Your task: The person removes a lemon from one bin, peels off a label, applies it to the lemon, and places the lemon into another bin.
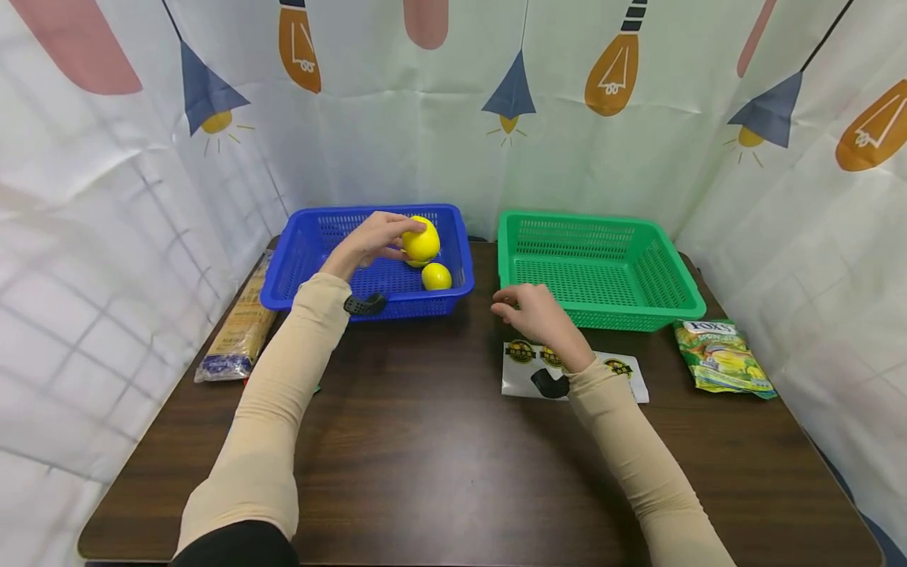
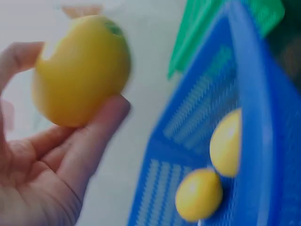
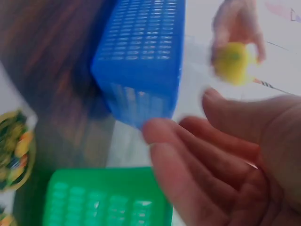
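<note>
My left hand (image 1: 373, 239) holds a yellow lemon (image 1: 422, 239) between thumb and fingers, raised over the right part of the blue basket (image 1: 418, 306). In the left wrist view the held lemon (image 2: 82, 70) shows a green patch at one end. Two more lemons lie in that basket: one lemon (image 2: 199, 195) beside another lemon (image 2: 227, 146), which the rim partly covers. Nothing is in my right hand (image 1: 534, 315); it hovers by the near left corner of the green basket (image 1: 623, 321), its fingers loosely bent and apart from the thumb.
A long clear packet of yellowish food (image 1: 241, 331) lies left of the blue basket. Under my right wrist is a white sheet (image 1: 520, 382) with round printed labels. The green Fox's bag (image 1: 723, 358) sits at the right. A patterned curtain (image 1: 453, 142) hangs behind the table.
</note>
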Motion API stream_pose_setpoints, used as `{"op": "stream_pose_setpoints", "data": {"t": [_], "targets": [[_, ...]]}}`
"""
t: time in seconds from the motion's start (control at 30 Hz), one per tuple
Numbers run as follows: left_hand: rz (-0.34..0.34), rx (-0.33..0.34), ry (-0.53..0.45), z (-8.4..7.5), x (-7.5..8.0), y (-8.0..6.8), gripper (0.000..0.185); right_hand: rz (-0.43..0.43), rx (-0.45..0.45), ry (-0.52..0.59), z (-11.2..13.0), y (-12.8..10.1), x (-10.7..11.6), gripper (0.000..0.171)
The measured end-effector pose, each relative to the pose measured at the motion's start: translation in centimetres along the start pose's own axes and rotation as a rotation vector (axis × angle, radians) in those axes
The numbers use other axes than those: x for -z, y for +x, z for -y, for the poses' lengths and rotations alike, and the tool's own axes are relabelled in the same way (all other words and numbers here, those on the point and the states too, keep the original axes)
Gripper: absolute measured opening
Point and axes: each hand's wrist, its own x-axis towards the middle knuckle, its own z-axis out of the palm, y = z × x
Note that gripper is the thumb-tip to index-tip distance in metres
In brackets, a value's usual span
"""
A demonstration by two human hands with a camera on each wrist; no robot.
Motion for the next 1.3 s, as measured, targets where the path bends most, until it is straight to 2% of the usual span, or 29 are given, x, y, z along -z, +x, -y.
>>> {"op": "stream_pose_setpoints", "data": {"t": [0.1,0.23,0.37,0.47,0.57,0.67,0.87,1.1,1.3], "targets": [[0.033,-0.113,-0.100,-0.6,-0.9,-2.2,0.050,0.100,0.024,-0.043,-1.3,-1.2,-0.4,0.033],[0.142,-0.218,-0.197,-0.7,-2.8,-4.7,0.051,0.145,0.015,-0.113,-2.9,-2.1,-1.4,0.036],[0.275,-0.223,-0.226,0.2,-5.5,-6.7,0.054,0.162,-0.040,-0.187,-4.2,-2.4,-2.3,0.038],[0.360,-0.198,-0.222,1.5,-7.6,-7.7,0.053,0.184,-0.082,-0.211,-5.0,-2.2,-2.9,0.041],[0.427,-0.171,-0.212,3.3,-9.5,-7.9,0.053,0.191,-0.110,-0.216,-5.8,-2.0,-3.4,0.042],[0.452,-0.129,-0.205,5.0,-11.0,-7.6,0.051,0.184,-0.124,-0.215,-6.4,-1.9,-4.0,0.038],[0.414,-0.044,-0.227,7.7,-12.9,-6.5,0.049,0.162,-0.143,-0.174,-6.7,-1.9,-4.6,0.022],[0.412,-0.030,-0.324,8.7,-14.2,-6.4,0.045,0.112,-0.162,-0.154,-6.8,-2.0,-5.0,0.022],[0.420,0.017,-0.356,9.3,-14.9,-6.3,0.048,0.014,-0.069,-0.200,-6.8,-2.4,-5.2,0.026]]}}
